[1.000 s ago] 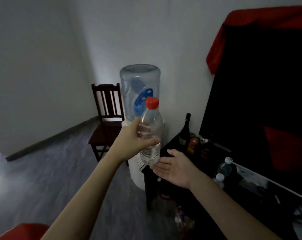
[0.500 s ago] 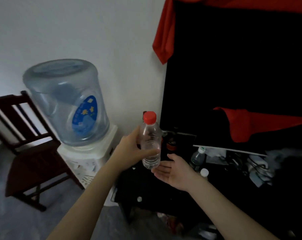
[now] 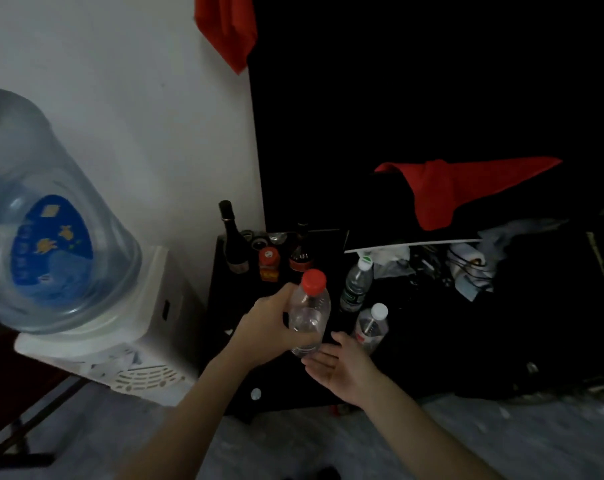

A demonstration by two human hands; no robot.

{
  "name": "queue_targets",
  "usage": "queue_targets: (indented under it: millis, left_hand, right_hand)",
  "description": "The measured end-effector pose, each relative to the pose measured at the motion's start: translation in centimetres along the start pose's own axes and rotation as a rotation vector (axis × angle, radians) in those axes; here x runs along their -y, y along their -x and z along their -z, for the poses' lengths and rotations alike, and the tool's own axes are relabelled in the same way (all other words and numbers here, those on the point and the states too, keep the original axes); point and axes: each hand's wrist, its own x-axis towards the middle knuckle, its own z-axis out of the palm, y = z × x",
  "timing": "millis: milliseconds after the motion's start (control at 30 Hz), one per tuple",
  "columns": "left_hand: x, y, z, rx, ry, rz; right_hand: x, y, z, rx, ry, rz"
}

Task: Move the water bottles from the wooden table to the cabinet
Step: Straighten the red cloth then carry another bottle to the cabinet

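Observation:
My left hand (image 3: 271, 325) grips a clear water bottle with a red cap (image 3: 309, 311), held upright above the front of the low black cabinet (image 3: 224, 341). My right hand (image 3: 342, 367) lies palm up, fingers apart, just under the bottle's base. Two more water bottles stand on the cabinet top to the right: one with a green label and white cap (image 3: 356, 285), and one with a white cap and a red-marked label (image 3: 371, 325).
A dark wine bottle (image 3: 233, 237), a red-lidded jar (image 3: 269, 263) and a dark sauce bottle (image 3: 301, 252) stand at the cabinet's back left. A water dispenser with a big blue jug (image 3: 47, 237) is at the left. Red cloth (image 3: 442, 188) and clutter lie at the right.
The view has swung right and down, closer to the cabinet. Both hands with the red-capped bottle now hover lower, over the cabinet's front beside the two standing bottles.

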Motion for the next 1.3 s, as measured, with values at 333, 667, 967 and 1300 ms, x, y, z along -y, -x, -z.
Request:
queue_targets:
  millis: [333, 667, 967, 1300]
  left_hand:
    - [3.0, 0.3, -9.6, 0.164, 0.037, 0.036]
    - [1.0, -0.9, -19.3, 0.147, 0.14, 0.154]
    - [0.2, -2.0, -22.8, 0.182, 0.199, 0.271]
    - [0.6, -2.3, -21.6, 0.257, 0.057, 0.232]
  right_hand:
    - [-3.9, -3.9, 9.4, -0.135, -0.186, -0.08]
    - [-1.3, -5.9, 16.6, -0.322, -0.167, 0.021]
    - [1.1, -5.9, 18.3, -0.351, -0.117, 0.019]
    - [1.5, -6.2, 18.6, -0.329, -0.064, -0.01]
